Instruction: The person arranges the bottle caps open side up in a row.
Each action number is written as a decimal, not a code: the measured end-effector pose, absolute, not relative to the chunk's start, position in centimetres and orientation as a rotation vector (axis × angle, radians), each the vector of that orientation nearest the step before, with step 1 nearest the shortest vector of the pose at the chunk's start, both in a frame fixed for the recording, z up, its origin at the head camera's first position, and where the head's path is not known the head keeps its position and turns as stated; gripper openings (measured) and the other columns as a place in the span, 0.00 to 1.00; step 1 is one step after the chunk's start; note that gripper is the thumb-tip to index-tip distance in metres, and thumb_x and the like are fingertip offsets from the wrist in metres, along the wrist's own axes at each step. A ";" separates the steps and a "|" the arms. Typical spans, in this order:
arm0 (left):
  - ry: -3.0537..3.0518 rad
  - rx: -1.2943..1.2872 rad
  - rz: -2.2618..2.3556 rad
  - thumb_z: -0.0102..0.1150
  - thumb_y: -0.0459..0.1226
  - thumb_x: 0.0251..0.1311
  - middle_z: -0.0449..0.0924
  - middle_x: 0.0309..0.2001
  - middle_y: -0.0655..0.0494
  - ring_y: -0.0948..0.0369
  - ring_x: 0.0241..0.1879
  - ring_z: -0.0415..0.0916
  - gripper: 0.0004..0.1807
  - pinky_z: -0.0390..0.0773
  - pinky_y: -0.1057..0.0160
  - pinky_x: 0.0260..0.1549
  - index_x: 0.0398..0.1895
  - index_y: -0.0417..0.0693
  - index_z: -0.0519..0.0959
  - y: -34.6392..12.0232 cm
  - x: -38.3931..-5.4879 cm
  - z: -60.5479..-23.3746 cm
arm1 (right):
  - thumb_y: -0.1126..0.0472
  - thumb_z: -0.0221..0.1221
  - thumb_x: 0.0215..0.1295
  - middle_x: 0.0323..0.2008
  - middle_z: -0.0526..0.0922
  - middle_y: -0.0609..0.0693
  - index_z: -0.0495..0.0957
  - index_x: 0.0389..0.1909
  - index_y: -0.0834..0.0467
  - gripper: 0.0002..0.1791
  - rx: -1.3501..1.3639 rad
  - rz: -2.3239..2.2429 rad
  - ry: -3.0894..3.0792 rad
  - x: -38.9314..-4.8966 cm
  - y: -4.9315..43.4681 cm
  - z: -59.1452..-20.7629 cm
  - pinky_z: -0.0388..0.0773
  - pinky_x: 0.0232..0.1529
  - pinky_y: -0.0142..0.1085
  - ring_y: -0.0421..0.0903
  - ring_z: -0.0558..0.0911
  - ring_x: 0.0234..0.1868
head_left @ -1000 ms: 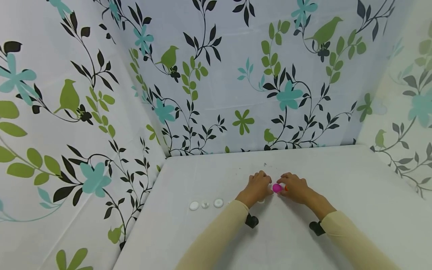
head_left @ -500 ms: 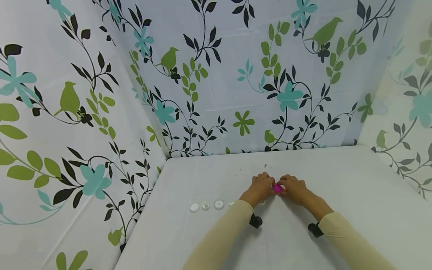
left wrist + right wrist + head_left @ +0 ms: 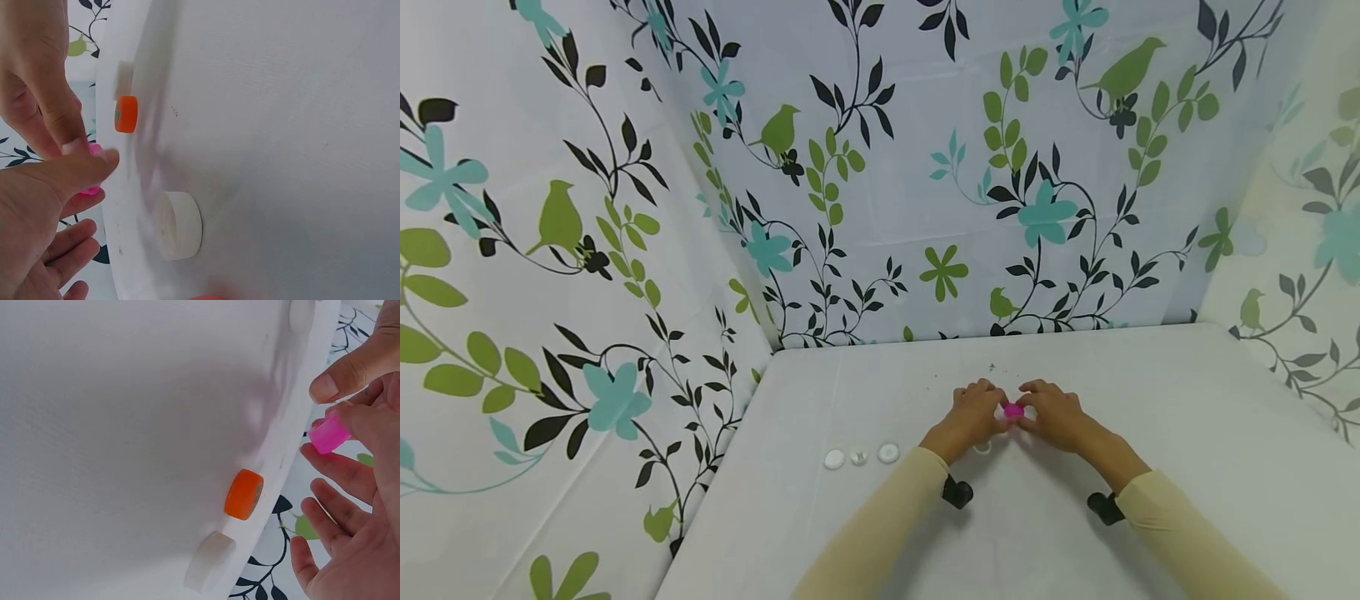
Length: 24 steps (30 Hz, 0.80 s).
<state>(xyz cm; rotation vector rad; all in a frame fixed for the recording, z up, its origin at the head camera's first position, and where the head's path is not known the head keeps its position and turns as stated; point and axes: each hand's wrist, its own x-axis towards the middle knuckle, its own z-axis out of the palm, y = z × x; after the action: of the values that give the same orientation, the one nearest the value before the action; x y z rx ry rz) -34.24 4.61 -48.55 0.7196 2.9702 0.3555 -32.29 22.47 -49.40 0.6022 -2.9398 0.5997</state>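
A small pink cap-like piece (image 3: 1013,412) is held up between the two hands, above the white table. My left hand (image 3: 973,421) pinches it with thumb and forefinger, the thumb lying across it in the left wrist view. My right hand (image 3: 1054,418) pinches it from the other side; in the right wrist view the pink piece (image 3: 331,432) shows between its thumb and forefinger, the other fingers spread. Below stand an orange round cap-like piece (image 3: 244,495) with a greenish centre, and a whitish round piece (image 3: 209,562) beside it. The pink piece's exact kind cannot be told.
Several white round pieces lie in a row to the left, among them a flat disc (image 3: 834,459) and a larger one (image 3: 888,452). A thick white piece (image 3: 179,225) stands near the left hand. Patterned cloth (image 3: 940,167) hangs behind the table (image 3: 850,533).
Both hands stay around the pink piece and shift slightly; its outline now looks smaller and partly covered by fingers. The orange spot seen by the right fingers a second ago is hidden in the head view.
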 end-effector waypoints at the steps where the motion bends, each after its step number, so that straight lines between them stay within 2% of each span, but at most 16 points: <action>1: 2.969 0.719 0.373 0.71 0.52 0.67 0.76 0.65 0.59 0.61 0.66 0.70 0.18 0.65 0.54 0.68 0.56 0.60 0.83 4.5 -34.1 -48.5 | 0.52 0.68 0.71 0.63 0.79 0.67 0.89 0.46 0.59 0.14 0.599 0.618 -2.939 -32.2 22.4 -49.3 0.74 0.53 0.68 0.69 0.76 0.65; 5: 2.983 0.734 0.429 0.72 0.55 0.65 0.76 0.64 0.59 0.61 0.65 0.71 0.21 0.65 0.54 0.67 0.55 0.58 0.83 4.2 -33.8 -48.5 | 0.51 0.64 0.74 0.64 0.78 0.67 0.90 0.44 0.60 0.15 0.581 0.689 -2.957 -31.7 21.9 -48.8 0.71 0.55 0.70 0.69 0.75 0.66; 12: 3.017 0.808 0.457 0.68 0.55 0.68 0.77 0.62 0.59 0.61 0.62 0.73 0.21 0.67 0.55 0.65 0.55 0.56 0.82 3.6 -33.3 -49.1 | 0.51 0.60 0.76 0.66 0.76 0.67 0.89 0.45 0.65 0.20 0.523 0.871 -2.999 -30.7 21.4 -48.4 0.65 0.59 0.71 0.69 0.70 0.70; 19: 2.998 0.921 0.346 0.68 0.53 0.69 0.76 0.61 0.60 0.61 0.61 0.73 0.16 0.68 0.57 0.64 0.52 0.58 0.81 3.1 -32.4 -49.6 | 0.52 0.64 0.74 0.66 0.76 0.67 0.86 0.55 0.56 0.16 0.596 0.892 -2.939 -29.6 22.2 -49.1 0.67 0.61 0.75 0.70 0.73 0.68; 24: 2.986 0.932 0.294 0.70 0.55 0.67 0.76 0.62 0.60 0.61 0.61 0.73 0.18 0.69 0.58 0.63 0.52 0.57 0.82 3.0 -31.9 -49.8 | 0.55 0.67 0.72 0.64 0.78 0.67 0.87 0.53 0.54 0.12 0.680 0.837 -2.918 -28.9 22.6 -49.2 0.68 0.58 0.77 0.71 0.74 0.67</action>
<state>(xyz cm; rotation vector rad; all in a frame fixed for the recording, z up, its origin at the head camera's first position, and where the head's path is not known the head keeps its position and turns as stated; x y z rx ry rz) -31.92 2.96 -49.82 0.9324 2.9864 0.2940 -28.86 22.59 -49.16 0.6797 -2.9185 0.8366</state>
